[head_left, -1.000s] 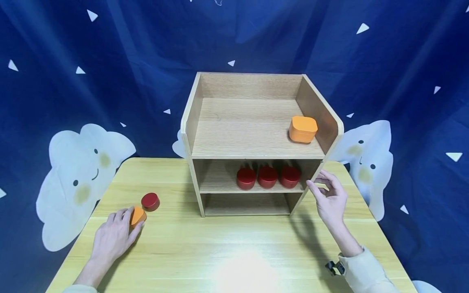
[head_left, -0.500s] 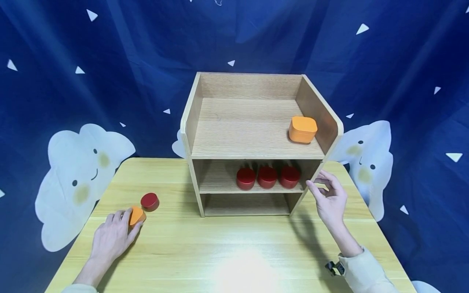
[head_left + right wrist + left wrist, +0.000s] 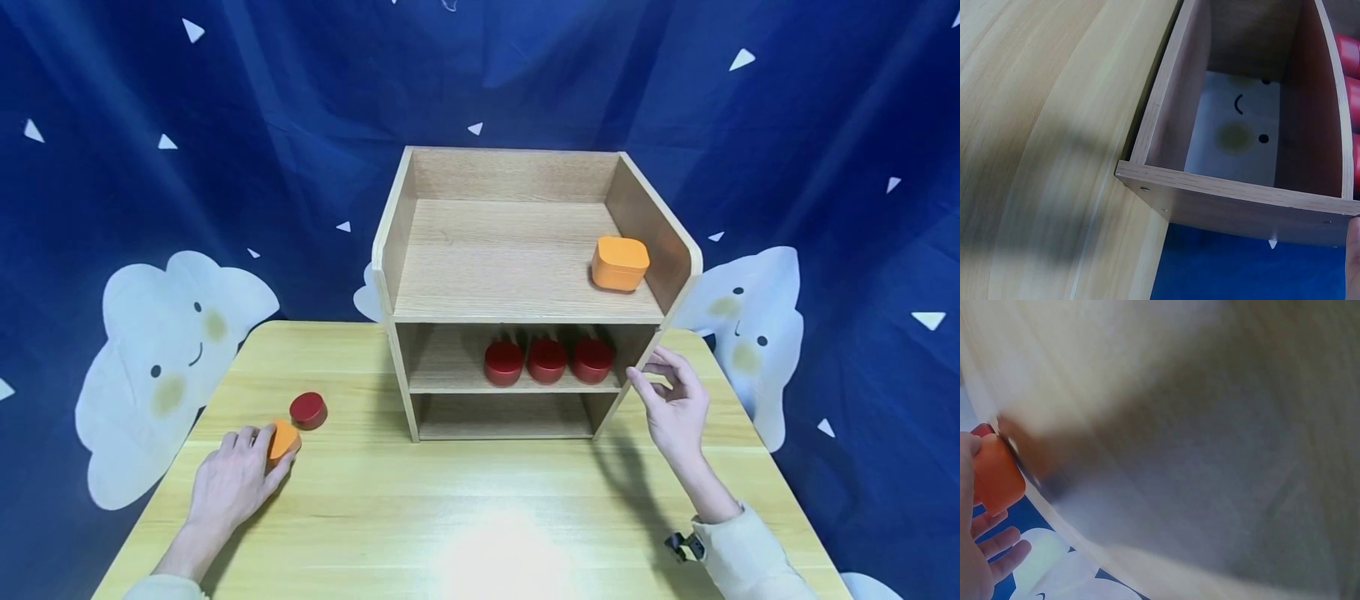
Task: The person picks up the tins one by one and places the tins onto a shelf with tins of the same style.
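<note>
At the left of the table, my left hand (image 3: 231, 482) grips a small orange tin (image 3: 282, 440) between thumb and fingers. The same tin (image 3: 1001, 472) shows at the left wrist view's edge, with the other fingers spread beyond it. Just behind it stands a round red tin (image 3: 308, 410). My right hand (image 3: 677, 406) is at the right side panel of a wooden shelf (image 3: 525, 318), its thumb and bent fingers at the panel's front edge. Only a fingertip (image 3: 1353, 244) shows in the right wrist view, against that panel.
Another orange tin (image 3: 620, 264) sits on the shelf's top level at the right. Three round red tins (image 3: 547, 361) stand in a row on the middle level. The wooden table (image 3: 360, 517) reaches back to a dark blue curtain (image 3: 315, 108) with cloud shapes.
</note>
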The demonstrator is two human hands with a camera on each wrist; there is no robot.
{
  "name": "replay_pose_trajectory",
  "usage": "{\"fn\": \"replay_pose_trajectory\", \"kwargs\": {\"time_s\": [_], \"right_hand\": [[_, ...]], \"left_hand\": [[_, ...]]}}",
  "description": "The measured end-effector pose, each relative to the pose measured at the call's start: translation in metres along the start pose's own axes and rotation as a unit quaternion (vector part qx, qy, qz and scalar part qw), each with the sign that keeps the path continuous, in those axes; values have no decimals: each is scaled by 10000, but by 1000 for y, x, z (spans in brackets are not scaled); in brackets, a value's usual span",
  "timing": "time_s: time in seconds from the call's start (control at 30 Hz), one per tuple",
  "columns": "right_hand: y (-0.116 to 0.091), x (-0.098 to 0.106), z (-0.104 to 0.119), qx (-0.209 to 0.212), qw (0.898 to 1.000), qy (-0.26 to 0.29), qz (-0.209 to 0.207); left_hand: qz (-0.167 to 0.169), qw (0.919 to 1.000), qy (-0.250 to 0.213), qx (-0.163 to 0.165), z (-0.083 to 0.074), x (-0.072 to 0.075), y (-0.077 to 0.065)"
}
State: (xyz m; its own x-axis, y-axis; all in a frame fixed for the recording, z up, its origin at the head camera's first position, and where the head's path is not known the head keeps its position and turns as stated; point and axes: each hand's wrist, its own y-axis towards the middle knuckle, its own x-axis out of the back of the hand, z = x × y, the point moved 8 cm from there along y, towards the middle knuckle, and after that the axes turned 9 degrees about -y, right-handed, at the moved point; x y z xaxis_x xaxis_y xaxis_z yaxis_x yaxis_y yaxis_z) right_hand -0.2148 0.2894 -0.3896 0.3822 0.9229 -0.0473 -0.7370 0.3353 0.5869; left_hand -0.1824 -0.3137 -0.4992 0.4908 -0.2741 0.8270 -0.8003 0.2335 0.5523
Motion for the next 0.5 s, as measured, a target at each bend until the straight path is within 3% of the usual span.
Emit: {"fn": "replay_pose_trajectory", "kwargs": {"time_s": [0.23, 0.5], "right_hand": [[1, 0, 0, 102, 9998, 184, 29], [0, 1, 0, -4, 10000, -57, -21]], "left_hand": [[175, 9998, -18, 87, -7, 2, 2], [-49, 9996, -115, -268, -27, 9, 4]]}}
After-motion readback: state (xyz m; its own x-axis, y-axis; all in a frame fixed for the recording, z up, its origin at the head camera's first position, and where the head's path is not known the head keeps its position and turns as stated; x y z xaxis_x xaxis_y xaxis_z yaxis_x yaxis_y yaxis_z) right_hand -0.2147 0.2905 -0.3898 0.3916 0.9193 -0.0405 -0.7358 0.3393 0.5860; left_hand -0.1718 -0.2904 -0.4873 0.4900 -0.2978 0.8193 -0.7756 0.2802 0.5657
